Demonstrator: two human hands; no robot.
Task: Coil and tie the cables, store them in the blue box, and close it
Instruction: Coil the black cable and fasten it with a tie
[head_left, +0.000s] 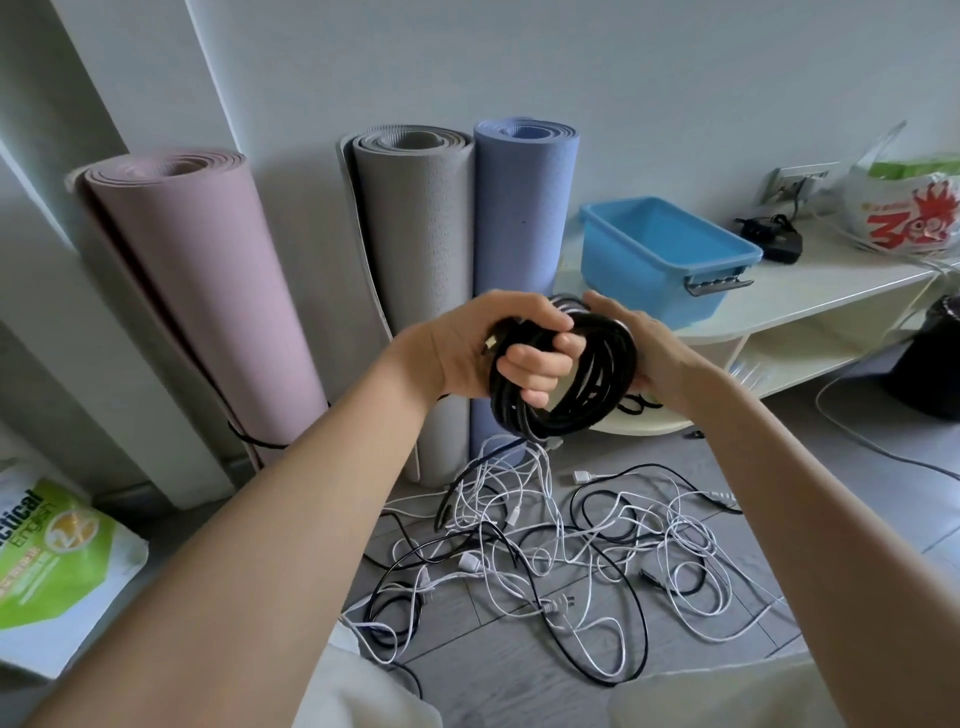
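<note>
A thick black cable, wound into a coil, is held up in front of me by both hands. My left hand grips the coil's left side, fingers curled through the loop, with a plug end by the thumb. My right hand clasps the coil's right side from behind. An open blue box with a grey latch stands on a white low shelf at the right, with no lid on it. Below, a tangle of white and black cables lies spread on the grey floor.
Three rolled mats stand against the wall: pink, grey and blue. A black adapter and a plastic bag sit on the shelf. A dark round bin is at far right. A green-white book lies left.
</note>
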